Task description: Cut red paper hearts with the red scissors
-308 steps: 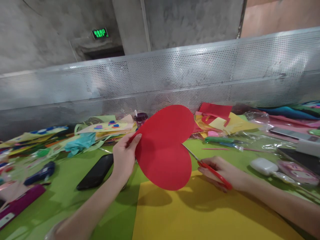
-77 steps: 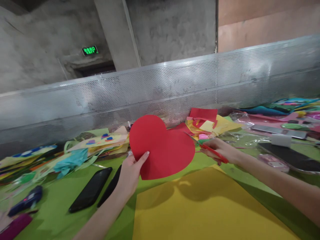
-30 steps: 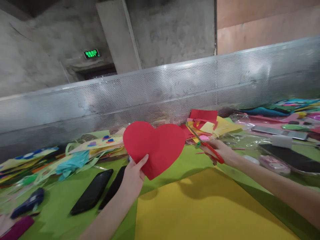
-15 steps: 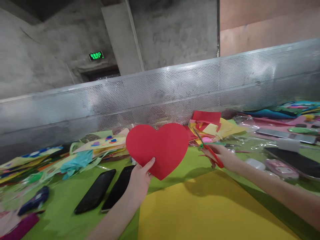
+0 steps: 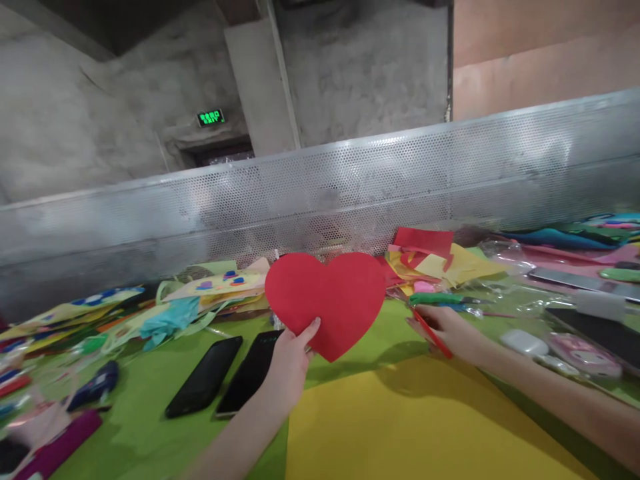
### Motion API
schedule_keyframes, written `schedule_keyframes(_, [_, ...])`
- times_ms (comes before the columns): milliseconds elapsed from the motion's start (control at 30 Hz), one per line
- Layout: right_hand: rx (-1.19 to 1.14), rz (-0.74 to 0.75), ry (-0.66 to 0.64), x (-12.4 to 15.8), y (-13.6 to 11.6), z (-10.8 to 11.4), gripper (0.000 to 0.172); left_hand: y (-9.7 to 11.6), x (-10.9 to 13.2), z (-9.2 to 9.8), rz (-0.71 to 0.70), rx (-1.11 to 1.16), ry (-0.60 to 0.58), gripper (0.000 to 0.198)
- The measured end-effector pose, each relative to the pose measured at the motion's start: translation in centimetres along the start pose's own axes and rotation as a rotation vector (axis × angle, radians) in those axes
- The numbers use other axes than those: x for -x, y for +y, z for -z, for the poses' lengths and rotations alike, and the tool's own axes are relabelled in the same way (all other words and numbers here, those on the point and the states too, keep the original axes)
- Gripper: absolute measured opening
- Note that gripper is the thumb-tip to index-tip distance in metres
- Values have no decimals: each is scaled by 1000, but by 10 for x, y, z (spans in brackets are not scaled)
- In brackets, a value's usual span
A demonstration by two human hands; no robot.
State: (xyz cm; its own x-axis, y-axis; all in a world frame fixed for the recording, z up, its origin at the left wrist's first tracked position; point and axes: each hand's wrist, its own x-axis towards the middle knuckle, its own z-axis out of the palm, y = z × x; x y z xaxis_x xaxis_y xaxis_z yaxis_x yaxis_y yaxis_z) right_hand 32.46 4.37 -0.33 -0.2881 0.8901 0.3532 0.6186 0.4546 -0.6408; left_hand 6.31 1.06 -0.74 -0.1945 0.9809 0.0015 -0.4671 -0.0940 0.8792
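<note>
Left hand [image 5: 289, 365]: thumb and fingers pinch a red heart-shaped paper cutout [image 5: 327, 297] low on its left edge, presumably leaving its face unobscured. Right hand [image 5: 453, 333]: curled around red-handled scissors [image 5: 434, 335], apart from the cutout, likely sparing it. Below: flat yellow paper sheet [image 5: 400, 427], green tabletop [image 5: 137, 417].

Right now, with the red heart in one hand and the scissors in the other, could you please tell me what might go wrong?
The left hand pinches the red paper heart only near its lower left edge, so it might bend or crease. The red-handled scissors in the right hand could snag the loose paper scraps beyond them. A dark phone, partly hidden by the left hand, might get nudged.
</note>
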Motion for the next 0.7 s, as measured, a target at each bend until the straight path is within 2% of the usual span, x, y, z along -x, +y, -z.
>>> schedule_keyframes(233, [137, 72, -25, -1, 2, 1, 34, -1, 1, -2, -3, 5, -22, 46])
schedule_keyframes(567, [44, 32, 7, 1, -1, 0, 32, 1, 4, -3, 10, -13, -12, 40])
schedule_keyframes(700, [-9, 14, 61, 0, 1, 1, 34, 0, 2, -2, 5, -2, -22, 39])
